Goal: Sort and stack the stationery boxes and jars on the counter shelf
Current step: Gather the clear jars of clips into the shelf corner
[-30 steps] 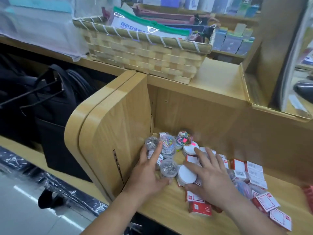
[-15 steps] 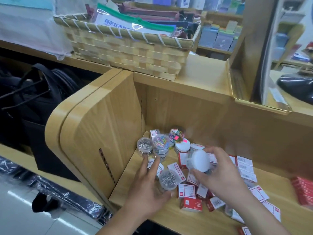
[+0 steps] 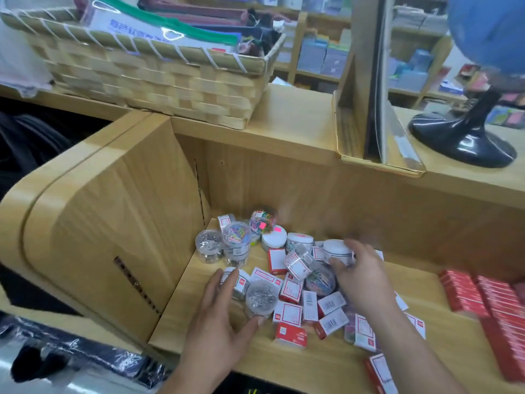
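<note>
About ten round jars (image 3: 209,245) are being counted, over a dozen small boxes (image 3: 287,314), one woven basket (image 3: 159,86), one globe (image 3: 488,29).

The wooden counter shelf (image 3: 196,317) carries a loose heap of small red-and-white boxes (image 3: 287,313) at its middle, clear clip jars (image 3: 208,245) at ten o'clock, white-lidded jars (image 3: 274,239) at twelve, and stacked red boxes (image 3: 483,302) at three.
</note>
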Motion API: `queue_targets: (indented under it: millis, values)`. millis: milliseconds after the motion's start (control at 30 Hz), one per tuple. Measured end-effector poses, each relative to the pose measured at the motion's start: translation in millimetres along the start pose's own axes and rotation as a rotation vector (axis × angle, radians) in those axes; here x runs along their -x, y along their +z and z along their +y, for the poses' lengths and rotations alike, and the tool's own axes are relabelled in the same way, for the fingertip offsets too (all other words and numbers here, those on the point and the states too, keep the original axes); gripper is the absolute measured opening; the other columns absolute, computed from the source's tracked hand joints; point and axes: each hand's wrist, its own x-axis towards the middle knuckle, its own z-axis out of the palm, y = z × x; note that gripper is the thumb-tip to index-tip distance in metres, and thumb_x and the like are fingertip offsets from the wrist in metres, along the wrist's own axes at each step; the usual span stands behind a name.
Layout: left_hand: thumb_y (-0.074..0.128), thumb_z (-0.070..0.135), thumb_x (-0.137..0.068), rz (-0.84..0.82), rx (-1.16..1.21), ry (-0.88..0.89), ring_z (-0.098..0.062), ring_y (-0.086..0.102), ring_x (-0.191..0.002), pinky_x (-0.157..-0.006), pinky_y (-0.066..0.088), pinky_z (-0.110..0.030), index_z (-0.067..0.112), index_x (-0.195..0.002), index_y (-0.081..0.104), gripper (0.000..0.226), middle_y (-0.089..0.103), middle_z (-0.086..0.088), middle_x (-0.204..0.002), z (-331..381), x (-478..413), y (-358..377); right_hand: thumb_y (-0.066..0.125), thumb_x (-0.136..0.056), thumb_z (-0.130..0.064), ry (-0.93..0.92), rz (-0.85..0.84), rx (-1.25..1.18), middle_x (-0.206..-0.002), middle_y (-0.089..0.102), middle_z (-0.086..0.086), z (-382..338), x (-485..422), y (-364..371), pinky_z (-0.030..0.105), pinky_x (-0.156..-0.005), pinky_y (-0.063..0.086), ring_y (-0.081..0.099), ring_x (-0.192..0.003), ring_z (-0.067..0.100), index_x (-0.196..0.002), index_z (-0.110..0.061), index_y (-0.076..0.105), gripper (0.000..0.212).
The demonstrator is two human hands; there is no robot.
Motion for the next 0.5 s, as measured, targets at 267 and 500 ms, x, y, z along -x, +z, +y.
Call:
queue_targets:
  millis: [267, 500]
  values:
    - [0.072, 0.069, -0.070, -0.085, -0.007, -0.036, -0.005, 0.028, -0.150, -0.110, 0.034, -0.019, 0.044, -0.158, 0.022, 0.105, 0.013, 0.014, -0.169, 14.9, -7.0, 0.7, 0.071, -0.086, -0.038, -0.523, -0.019, -0.080, -0.131, 0.058, -0.012, -57.9, 65.6, 11.1, 0.027, -0.097, 0.046, 0.051, -0.125, 0.009, -0.119, -0.027, 0.067, 0.035]
    - [0.080, 0.035, -0.079, -0.259, 0.138, -0.023, 0.019, -0.006, -0.145, -0.108, 0.008, 0.003, 0.036, -0.160, 0.005, 0.111, 0.002, 0.016, -0.168, 10.1, -16.6, -10.8, 0.071, -0.070, -0.054, -0.708, -0.213, 0.152, -0.126, 0.062, -0.008, -64.2, 70.9, 48.0, 0.033, -0.093, 0.055, 0.060, -0.120, 0.017, -0.114, -0.032, 0.067, 0.050]
